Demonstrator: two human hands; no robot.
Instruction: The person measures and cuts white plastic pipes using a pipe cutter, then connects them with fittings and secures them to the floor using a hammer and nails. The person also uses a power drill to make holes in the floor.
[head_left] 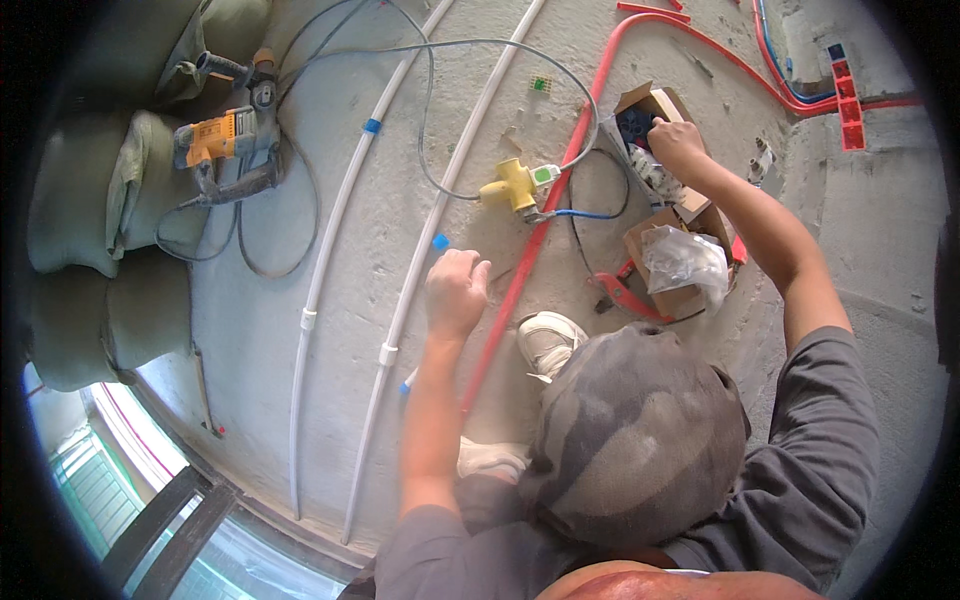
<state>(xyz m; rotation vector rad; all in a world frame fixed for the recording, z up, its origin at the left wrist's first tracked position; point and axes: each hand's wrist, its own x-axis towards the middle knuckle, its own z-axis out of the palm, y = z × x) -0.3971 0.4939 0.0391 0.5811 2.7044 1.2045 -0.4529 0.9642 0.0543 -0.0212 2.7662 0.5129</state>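
My left hand (457, 292) is closed, its fingers curled under and its thumb to the side. It is beside a white pipe (407, 298) on the floor, just below a small blue clip (440, 242); whatever its fingers hold, if anything, is hidden. At the upper right, my right hand (680, 150) reaches into an open cardboard box (692, 205). Its fingers are closed near dark blue pieces (634, 125), and I cannot make out what is in them. A white packet (655, 178) lies in the box below that hand.
A red conduit (540, 240) crosses the floor by a yellow socket block (514, 187). A second box holds a clear plastic bag (684, 262), beside a red pipe cutter (625, 295). An orange hammer drill (220, 137) and full sacks (75, 190) stand left. Red junction boxes (848, 105) lie right.
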